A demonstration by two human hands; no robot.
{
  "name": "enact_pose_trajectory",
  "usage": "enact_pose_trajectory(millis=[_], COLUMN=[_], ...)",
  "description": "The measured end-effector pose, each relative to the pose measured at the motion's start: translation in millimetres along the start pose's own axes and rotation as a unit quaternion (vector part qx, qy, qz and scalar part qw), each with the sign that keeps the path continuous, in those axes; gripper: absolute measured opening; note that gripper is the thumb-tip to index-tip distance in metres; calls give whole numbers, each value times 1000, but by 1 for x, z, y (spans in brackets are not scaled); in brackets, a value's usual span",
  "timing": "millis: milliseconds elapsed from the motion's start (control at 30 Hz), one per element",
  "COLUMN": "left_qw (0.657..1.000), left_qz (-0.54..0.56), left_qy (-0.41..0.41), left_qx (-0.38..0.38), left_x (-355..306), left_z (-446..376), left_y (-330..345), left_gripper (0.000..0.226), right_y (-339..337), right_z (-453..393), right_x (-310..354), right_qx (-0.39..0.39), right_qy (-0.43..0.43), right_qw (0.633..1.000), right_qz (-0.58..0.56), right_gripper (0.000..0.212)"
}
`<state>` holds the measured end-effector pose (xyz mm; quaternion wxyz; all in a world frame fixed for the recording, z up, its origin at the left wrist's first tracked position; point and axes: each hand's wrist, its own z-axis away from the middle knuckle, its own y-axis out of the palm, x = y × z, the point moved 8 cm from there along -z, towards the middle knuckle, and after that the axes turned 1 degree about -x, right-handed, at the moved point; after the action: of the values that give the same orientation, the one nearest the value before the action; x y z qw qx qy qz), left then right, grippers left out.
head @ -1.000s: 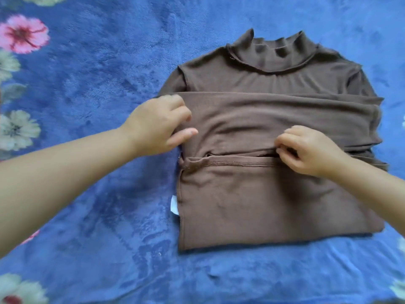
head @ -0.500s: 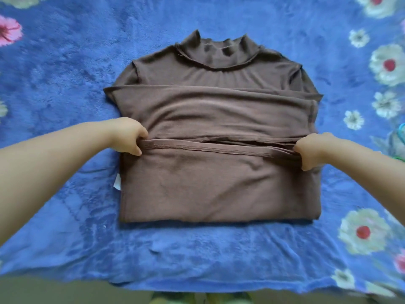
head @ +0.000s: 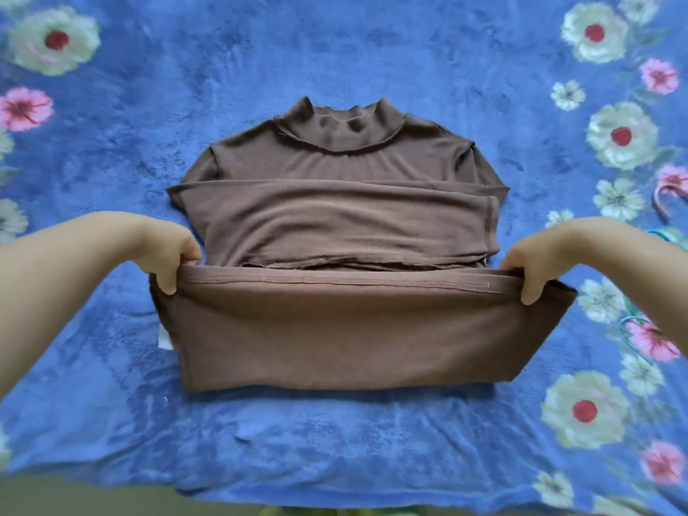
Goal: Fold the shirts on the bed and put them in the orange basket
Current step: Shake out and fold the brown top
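Observation:
A brown high-neck shirt (head: 335, 217) lies on the bed, collar away from me, both sleeves folded flat across the chest. The lower half is doubled up, and its hem is lifted off the sleeves and stretched tight between my hands. My left hand (head: 171, 255) grips the hem's left end, thumb over the front. At the right end my right hand (head: 528, 266) grips the same hem. A small white label pokes out at the shirt's lower left. The orange basket is out of view.
A blue fleece blanket with a flower print (head: 111, 385) covers the bed; its near edge runs along the bottom of the view. Coloured clothes hangers (head: 666, 202) lie at the right edge, close to my right forearm.
Both hands slid outward to the ends of the hem, gripped it and raised it off the folded sleeves. The camera pulled back, showing more of the blanket.

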<state>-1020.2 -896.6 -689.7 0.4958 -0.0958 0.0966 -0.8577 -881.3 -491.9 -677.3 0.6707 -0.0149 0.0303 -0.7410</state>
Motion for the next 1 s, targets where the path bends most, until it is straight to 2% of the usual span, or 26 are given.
enact_pose_trajectory(millis=[67,133,233,333,433,567,800,1000], left_qw=[998,991,961,926,904,893,884,888], left_qz=[15,36,71,118,129,127,126,120], left_qy=[-18,-50,-116,-186,-227,-245,-261,-272], left_qx=[-55,-120,-240,-307,-338,-356,-368,-351], left_x=[0,8,31,46,50,55,68,72], left_z=[2,4,8,10,6,-7,-37,-69], left_y=[-21,-44,-91,-119,-139,-158,-184,-192], left_gripper=[28,19,14,12,15,20,30,30], right_y=[-20,-50,-98,-130,-158,-188,-225,-237], right_z=[7,11,21,24,24,20,3,-28], right_x=[-4,-8,-17,-30,-33,-35,-41,-42], right_qx=[-61,-170,-336,-422,-468,-513,-575,-561], right_qy=[-4,-3,25,67,106,126,142,173], right_qw=[998,985,941,903,877,847,805,809], right_qz=[-18,-32,-21,-38,8,63,32,17], right_gripper=[26,21,17,26,16,15,16,18])
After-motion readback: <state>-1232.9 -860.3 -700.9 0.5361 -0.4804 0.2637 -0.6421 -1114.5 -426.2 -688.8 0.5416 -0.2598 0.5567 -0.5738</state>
